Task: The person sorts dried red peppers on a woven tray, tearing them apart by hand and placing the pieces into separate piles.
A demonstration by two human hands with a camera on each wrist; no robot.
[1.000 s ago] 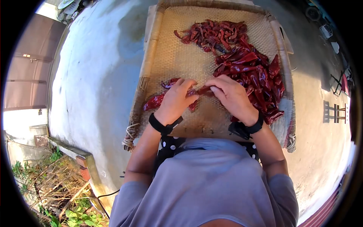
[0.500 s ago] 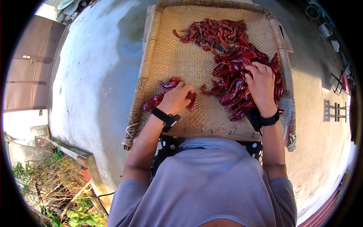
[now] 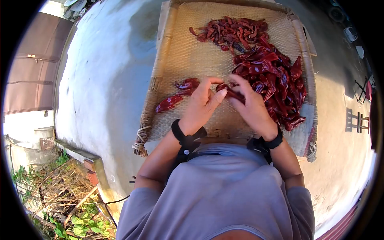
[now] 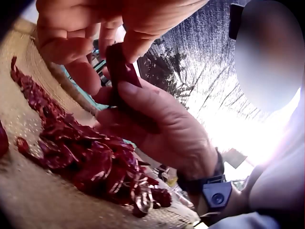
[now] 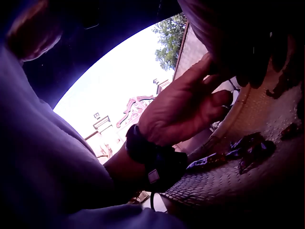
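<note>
Over the middle of a woven bamboo tray [image 3: 188,44], both hands meet on one dried red chili [image 3: 229,91]. My left hand [image 3: 213,90] pinches its left end with thumb and fingers. My right hand [image 3: 237,85] grips the rest of it. In the left wrist view the chili [image 4: 119,67] stands upright between the fingers of the right hand [image 4: 162,129]. A big pile of dried chilies [image 3: 272,74] lies just right of the hands. A few separate chilies [image 3: 178,93] lie to their left, and they show again as small chilies [image 5: 248,145] in the right wrist view.
The tray rests on a pale concrete floor [image 3: 104,80]. A brown door [image 3: 32,76] is far left, weeds and dry stems [image 3: 60,188] at lower left. A folded cloth [image 3: 304,136] lies under the tray's right corner. Small stools [image 3: 358,120] stand at far right.
Half a second ago my right hand was in the big pile and my left rested by the small group. Both have come to the centre and now hold one chili between them.
</note>
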